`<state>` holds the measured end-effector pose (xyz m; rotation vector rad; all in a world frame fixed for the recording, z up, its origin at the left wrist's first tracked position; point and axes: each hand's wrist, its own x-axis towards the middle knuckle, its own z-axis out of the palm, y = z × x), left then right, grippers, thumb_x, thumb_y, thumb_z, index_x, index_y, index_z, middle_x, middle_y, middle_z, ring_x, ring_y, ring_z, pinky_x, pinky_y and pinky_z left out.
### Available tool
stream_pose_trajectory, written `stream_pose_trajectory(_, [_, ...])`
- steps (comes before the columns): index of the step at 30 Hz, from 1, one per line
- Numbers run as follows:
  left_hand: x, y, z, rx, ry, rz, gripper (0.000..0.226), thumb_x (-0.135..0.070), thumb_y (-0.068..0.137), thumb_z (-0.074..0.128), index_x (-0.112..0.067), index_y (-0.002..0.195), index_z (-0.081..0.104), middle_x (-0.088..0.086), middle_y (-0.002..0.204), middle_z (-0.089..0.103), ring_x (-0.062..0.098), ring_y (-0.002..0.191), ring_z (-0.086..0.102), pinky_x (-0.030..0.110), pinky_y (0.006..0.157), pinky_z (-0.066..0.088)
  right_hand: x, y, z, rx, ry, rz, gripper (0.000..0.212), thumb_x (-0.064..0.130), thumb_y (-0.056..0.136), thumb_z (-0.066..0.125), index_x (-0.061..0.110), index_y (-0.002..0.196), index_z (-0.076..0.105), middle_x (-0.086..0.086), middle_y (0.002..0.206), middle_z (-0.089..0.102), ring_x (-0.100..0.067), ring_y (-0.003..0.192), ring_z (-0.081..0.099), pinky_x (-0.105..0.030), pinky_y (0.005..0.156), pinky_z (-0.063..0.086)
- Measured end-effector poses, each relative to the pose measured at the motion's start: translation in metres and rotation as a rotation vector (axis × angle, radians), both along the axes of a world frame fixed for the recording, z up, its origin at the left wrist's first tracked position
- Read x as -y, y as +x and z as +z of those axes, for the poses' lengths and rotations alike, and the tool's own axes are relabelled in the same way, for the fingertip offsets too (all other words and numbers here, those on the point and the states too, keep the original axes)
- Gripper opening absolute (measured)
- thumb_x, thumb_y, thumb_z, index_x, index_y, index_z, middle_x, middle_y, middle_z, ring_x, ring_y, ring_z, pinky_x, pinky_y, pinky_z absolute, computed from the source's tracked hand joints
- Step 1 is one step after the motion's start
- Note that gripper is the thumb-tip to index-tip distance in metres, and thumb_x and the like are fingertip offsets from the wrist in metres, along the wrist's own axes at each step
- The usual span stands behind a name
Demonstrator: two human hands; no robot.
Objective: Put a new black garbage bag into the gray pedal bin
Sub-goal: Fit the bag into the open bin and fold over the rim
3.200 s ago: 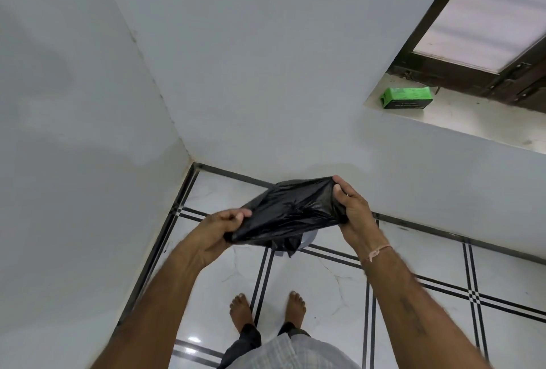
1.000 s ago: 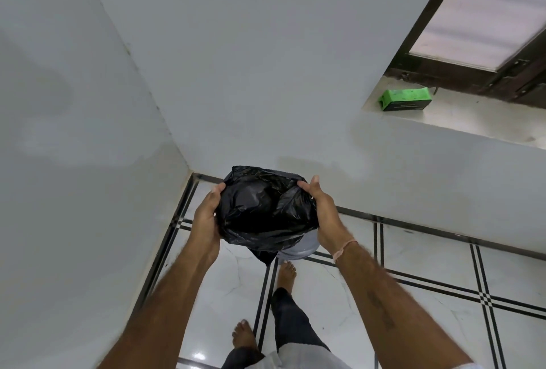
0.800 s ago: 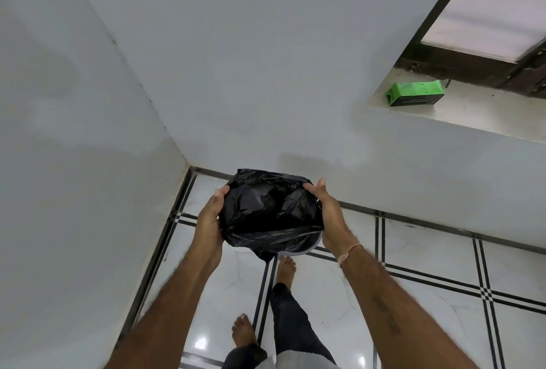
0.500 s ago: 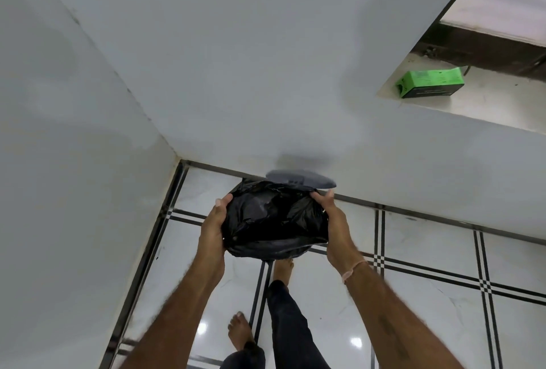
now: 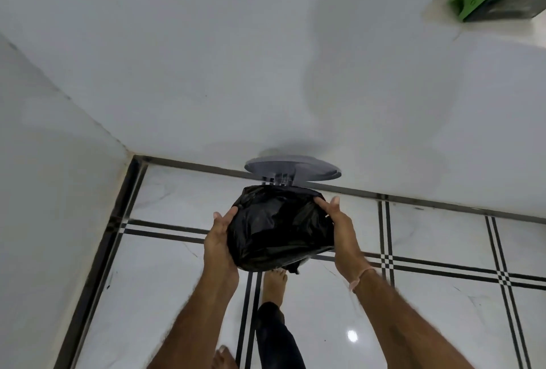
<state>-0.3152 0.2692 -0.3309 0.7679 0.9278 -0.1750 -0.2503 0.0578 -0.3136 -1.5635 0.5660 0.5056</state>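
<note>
Both hands (image 5: pixel 220 246) (image 5: pixel 342 238) clamping black bag (image 5: pixel 279 229), mouth seemingly upward, under raised gray lid (image 5: pixel 292 168).

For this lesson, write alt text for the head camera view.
Two bare hands, left hand and right hand, hold a crinkled black plastic garbage bag over a gray pedal bin whose round lid stands open, on a white tiled floor.

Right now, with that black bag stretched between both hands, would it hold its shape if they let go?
Probably not. The black garbage bag is creased and glossy, so it is likely thin, floppy and a little slippery. It keeps this rounded shape only where the left hand and right hand hold it, so it seems light.
</note>
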Motion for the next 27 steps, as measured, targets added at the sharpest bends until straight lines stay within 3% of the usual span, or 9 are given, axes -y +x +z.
stream_pose_trajectory(5, [0.002, 0.031, -0.074, 0.013, -0.003, 0.009, 0.052, -0.047, 0.108, 0.035, -0.014, 0.135, 0.064, 0.01, 0.128, 0.073, 0.028, 0.116, 0.07, 0.043, 0.092, 0.056, 0.002, 0.021, -0.084, 0.028, -0.03, 0.005, 0.049, 0.061, 0.102, 0.046, 0.029, 0.124, 0.075, 0.002, 0.117, 0.08, -0.014, 0.111, 0.074, -0.031, 0.098, 0.058])
stream_pose_trajectory(9, [0.0, 0.039, -0.146, 0.027, 0.044, -0.057, 0.046, -0.042, 0.108, 0.041, -0.012, 0.126, 0.07, 0.007, 0.118, 0.076, 0.025, 0.11, 0.071, 0.04, 0.089, 0.056, 0.014, 0.026, -0.162, -0.009, -0.051, -0.003, 0.044, 0.062, 0.098, 0.056, 0.027, 0.103, 0.082, -0.003, 0.108, 0.081, -0.025, 0.109, 0.075, -0.042, 0.098, 0.058])
stream_pose_trajectory(12, [-0.013, 0.034, -0.203, -0.017, 0.093, -0.072, 0.024, -0.027, 0.104, 0.052, -0.014, 0.116, 0.068, 0.004, 0.108, 0.073, 0.027, 0.107, 0.067, 0.035, 0.079, 0.058, 0.02, 0.03, -0.207, -0.041, -0.048, -0.006, 0.049, 0.062, 0.093, 0.064, 0.019, 0.108, 0.081, -0.008, 0.109, 0.081, -0.032, 0.108, 0.075, -0.053, 0.101, 0.057])
stream_pose_trajectory(14, [-0.023, 0.028, -0.232, -0.077, 0.08, -0.05, 0.025, -0.02, 0.102, 0.057, -0.013, 0.125, 0.063, 0.006, 0.113, 0.071, 0.031, 0.112, 0.065, 0.04, 0.082, 0.059, 0.022, 0.031, -0.222, -0.018, 0.007, -0.065, 0.044, 0.052, 0.094, 0.068, 0.012, 0.11, 0.08, -0.015, 0.11, 0.079, -0.038, 0.109, 0.073, -0.058, 0.101, 0.056])
stream_pose_trajectory(16, [-0.033, 0.024, -0.25, -0.07, 0.033, -0.009, 0.023, -0.024, 0.102, 0.058, -0.01, 0.12, 0.063, 0.015, 0.12, 0.071, 0.034, 0.114, 0.068, 0.046, 0.091, 0.06, 0.025, 0.033, -0.233, 0.014, 0.036, -0.126, 0.038, 0.04, 0.096, 0.07, 0.006, 0.109, 0.08, -0.021, 0.111, 0.078, -0.043, 0.109, 0.072, -0.06, 0.099, 0.057])
stream_pose_trajectory(19, [-0.032, 0.028, -0.251, -0.107, -0.039, 0.013, 0.017, -0.03, 0.104, 0.056, -0.017, 0.098, 0.067, 0.007, 0.105, 0.074, 0.023, 0.1, 0.071, 0.037, 0.085, 0.062, 0.034, 0.037, -0.24, 0.025, 0.025, -0.209, 0.028, 0.027, 0.1, 0.067, 0.002, 0.101, 0.079, -0.016, 0.099, 0.08, -0.038, 0.097, 0.076, -0.049, 0.089, 0.063])
stream_pose_trajectory(21, [-0.022, 0.034, -0.244, -0.162, 0.267, -0.122, 0.011, -0.029, 0.101, 0.062, -0.019, 0.102, 0.066, 0.002, 0.103, 0.072, 0.023, 0.102, 0.066, 0.032, 0.076, 0.06, 0.036, 0.038, -0.243, 0.06, -0.004, -0.156, 0.022, 0.025, 0.099, 0.069, 0.007, 0.1, 0.081, -0.01, 0.098, 0.081, -0.033, 0.099, 0.075, -0.045, 0.091, 0.063])
stream_pose_trajectory(24, [-0.008, 0.043, -0.236, -0.054, 1.15, -0.456, 0.033, -0.05, 0.093, 0.064, -0.024, 0.113, 0.066, -0.004, 0.112, 0.069, 0.026, 0.112, 0.062, 0.041, 0.09, 0.052, 0.032, 0.039, -0.246, 0.118, -0.089, 0.023, 0.02, 0.03, 0.096, 0.073, 0.021, 0.111, 0.082, -0.004, 0.11, 0.081, -0.026, 0.112, 0.073, -0.045, 0.105, 0.056])
stream_pose_trajectory(27, [0.007, 0.072, -0.225, 0.195, 1.284, -0.678, 0.052, -0.063, 0.089, 0.059, -0.027, 0.125, 0.063, -0.003, 0.125, 0.068, 0.029, 0.119, 0.055, 0.05, 0.099, 0.046, 0.026, 0.042, -0.243, 0.139, -0.065, 0.116, 0.022, 0.031, 0.096, 0.073, 0.025, 0.115, 0.081, -0.001, 0.115, 0.079, -0.022, 0.115, 0.071, -0.042, 0.107, 0.055])
